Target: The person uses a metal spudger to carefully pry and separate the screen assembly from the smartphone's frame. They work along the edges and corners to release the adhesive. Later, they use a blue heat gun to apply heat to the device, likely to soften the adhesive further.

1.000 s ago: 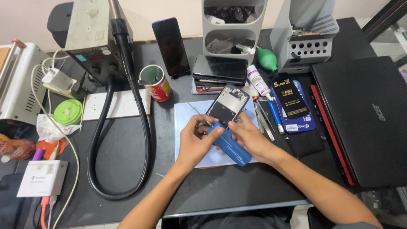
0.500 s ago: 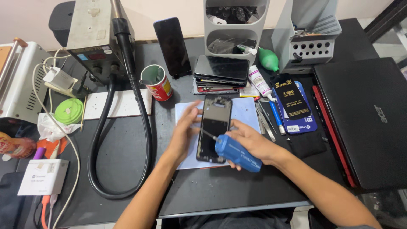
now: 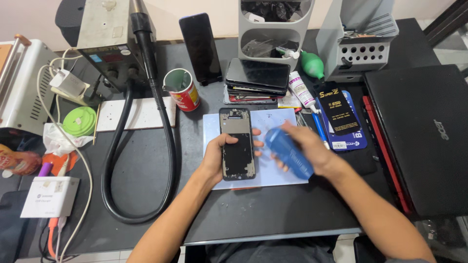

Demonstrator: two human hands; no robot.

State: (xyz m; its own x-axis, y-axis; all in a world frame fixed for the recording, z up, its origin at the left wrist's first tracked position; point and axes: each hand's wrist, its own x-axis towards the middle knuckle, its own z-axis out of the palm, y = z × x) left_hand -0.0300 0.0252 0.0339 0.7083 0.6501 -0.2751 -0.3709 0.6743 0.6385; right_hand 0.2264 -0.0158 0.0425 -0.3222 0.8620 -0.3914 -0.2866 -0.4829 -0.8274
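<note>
One phone [image 3: 237, 143], flat and rectangular, lies gripped by the left hand [image 3: 218, 158]; the right hand [image 3: 307, 146] fingers wrap one blue plastic screwdriver [image 3: 288, 152].

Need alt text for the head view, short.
A person's left hand steadies an opened black smartphone lying on a pale blue work mat, while the right hand holds a blue plastic tool handle beside it. Around them on the dark workbench: a red can, stacked phones, a closed black laptop.

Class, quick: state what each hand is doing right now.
Left hand: closed around the opened phone, on the mat.
Right hand: closed on the blue screwdriver handle.
</note>
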